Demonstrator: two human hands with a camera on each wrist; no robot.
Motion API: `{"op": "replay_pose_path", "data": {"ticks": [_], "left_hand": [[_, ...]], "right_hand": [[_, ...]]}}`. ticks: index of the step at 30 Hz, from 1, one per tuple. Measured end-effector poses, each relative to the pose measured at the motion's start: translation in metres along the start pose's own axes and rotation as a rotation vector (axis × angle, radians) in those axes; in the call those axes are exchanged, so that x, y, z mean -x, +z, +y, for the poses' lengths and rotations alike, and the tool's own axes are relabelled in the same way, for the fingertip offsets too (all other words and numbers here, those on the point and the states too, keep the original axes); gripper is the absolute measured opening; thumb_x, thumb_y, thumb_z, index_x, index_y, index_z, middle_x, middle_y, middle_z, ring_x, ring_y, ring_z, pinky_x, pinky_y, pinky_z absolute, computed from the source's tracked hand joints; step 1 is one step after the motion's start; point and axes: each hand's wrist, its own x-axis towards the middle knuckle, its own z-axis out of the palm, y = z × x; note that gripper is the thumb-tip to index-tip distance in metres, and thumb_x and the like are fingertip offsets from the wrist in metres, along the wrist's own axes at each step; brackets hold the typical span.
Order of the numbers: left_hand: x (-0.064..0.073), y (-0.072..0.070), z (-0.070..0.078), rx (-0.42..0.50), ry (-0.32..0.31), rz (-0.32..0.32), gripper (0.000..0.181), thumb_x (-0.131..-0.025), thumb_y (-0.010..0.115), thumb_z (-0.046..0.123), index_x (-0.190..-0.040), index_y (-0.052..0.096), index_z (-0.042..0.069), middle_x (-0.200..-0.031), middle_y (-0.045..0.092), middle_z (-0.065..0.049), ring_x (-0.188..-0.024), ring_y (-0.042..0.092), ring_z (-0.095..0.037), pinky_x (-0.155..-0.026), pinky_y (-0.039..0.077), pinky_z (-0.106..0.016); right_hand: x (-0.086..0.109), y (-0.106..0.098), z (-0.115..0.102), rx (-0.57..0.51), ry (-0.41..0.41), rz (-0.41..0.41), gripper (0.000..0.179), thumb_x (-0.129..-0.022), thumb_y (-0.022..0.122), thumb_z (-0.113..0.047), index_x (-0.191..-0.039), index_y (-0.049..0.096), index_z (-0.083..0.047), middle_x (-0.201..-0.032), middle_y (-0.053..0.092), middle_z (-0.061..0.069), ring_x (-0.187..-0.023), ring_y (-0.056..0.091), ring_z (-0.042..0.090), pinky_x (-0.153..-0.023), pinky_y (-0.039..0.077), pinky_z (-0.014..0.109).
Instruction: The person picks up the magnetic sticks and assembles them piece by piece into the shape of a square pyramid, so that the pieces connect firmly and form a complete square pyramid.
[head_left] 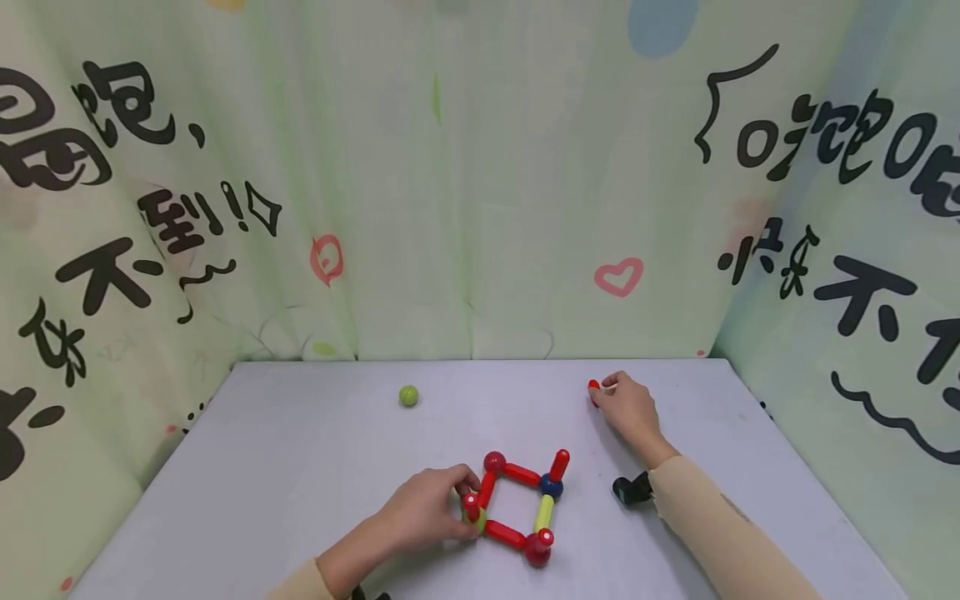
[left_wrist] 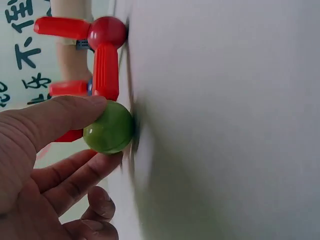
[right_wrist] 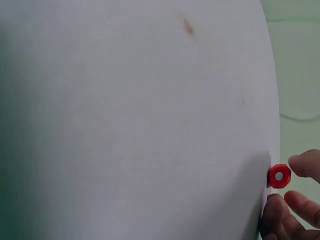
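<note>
A square frame of toy magnetic rods and balls lies near the table's front. Its corners are a green ball [left_wrist: 109,127], a dark red ball [head_left: 494,462], a blue ball [head_left: 551,485] and another dark red ball [head_left: 537,550]. Red rods [head_left: 505,535] and one yellow rod [head_left: 544,514] join them; more red rods stick up from three corners. My left hand [head_left: 431,508] pinches the green corner ball between thumb and fingers. Farther back, my right hand [head_left: 628,412] has its fingertips around a loose red rod [right_wrist: 279,176]; whether they grip it is unclear.
A loose green ball [head_left: 408,396] sits toward the back of the white table [head_left: 315,467], left of the frame. Curtains [head_left: 480,208] with printed black characters stand behind the table and on both sides. A black wrist device [head_left: 632,490] shows by the right sleeve.
</note>
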Motion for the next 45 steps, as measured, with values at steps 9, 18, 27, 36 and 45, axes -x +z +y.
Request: {"op": "replay_pose_path", "data": {"ticks": [9,18,27,36,45], "left_hand": [[-0.008,-0.015,-0.018,-0.012,0.046,0.030,0.030,-0.081,0.085,0.013,-0.107,0.077,0.022,-0.100,0.069,0.013,-0.100,0.060,-0.015,-0.090,0.055,-0.042],[-0.023,-0.029,-0.029,-0.031,0.121,-0.020,0.029,-0.084,0.080,0.008,-0.110,0.078,0.019,-0.104,0.070,0.009,-0.094,0.057,-0.015,-0.082,0.049,-0.031],[-0.035,-0.036,-0.030,-0.047,0.140,-0.053,0.033,-0.087,0.076,0.004,-0.116,0.077,0.018,-0.104,0.068,0.007,-0.094,0.055,-0.015,-0.082,0.047,-0.030],[-0.038,-0.022,-0.036,-0.013,0.070,0.129,0.024,-0.089,0.078,0.011,-0.111,0.069,0.016,-0.110,0.069,-0.001,-0.097,0.061,-0.017,-0.085,0.056,-0.037],[-0.039,-0.022,-0.031,0.062,0.052,0.250,0.022,-0.091,0.078,0.015,-0.112,0.070,0.018,-0.106,0.070,0.002,-0.082,0.057,-0.014,-0.066,0.050,-0.024]], "right_hand": [[0.005,0.000,-0.008,0.018,-0.024,-0.115,0.033,-0.093,0.068,-0.020,-0.114,0.070,0.005,-0.106,0.071,0.020,-0.087,0.061,0.028,-0.073,0.052,0.036],[0.036,0.012,-0.024,-0.124,-0.121,-0.265,0.027,-0.090,0.074,-0.015,-0.113,0.070,-0.002,-0.099,0.072,0.011,-0.077,0.061,0.019,-0.067,0.054,0.027],[0.065,0.021,-0.052,-0.340,-0.136,-0.401,0.027,-0.089,0.076,-0.015,-0.113,0.067,-0.007,-0.100,0.075,0.008,-0.083,0.065,0.020,-0.068,0.053,0.030],[0.080,0.027,-0.055,-0.417,-0.176,-0.407,0.027,-0.092,0.075,-0.015,-0.115,0.062,-0.009,-0.106,0.077,0.010,-0.072,0.067,0.020,-0.065,0.049,0.031],[0.085,0.033,-0.050,-0.469,-0.193,-0.410,0.032,-0.093,0.073,-0.011,-0.121,0.058,-0.007,-0.115,0.074,0.016,-0.083,0.072,0.020,-0.074,0.058,0.034]]}}
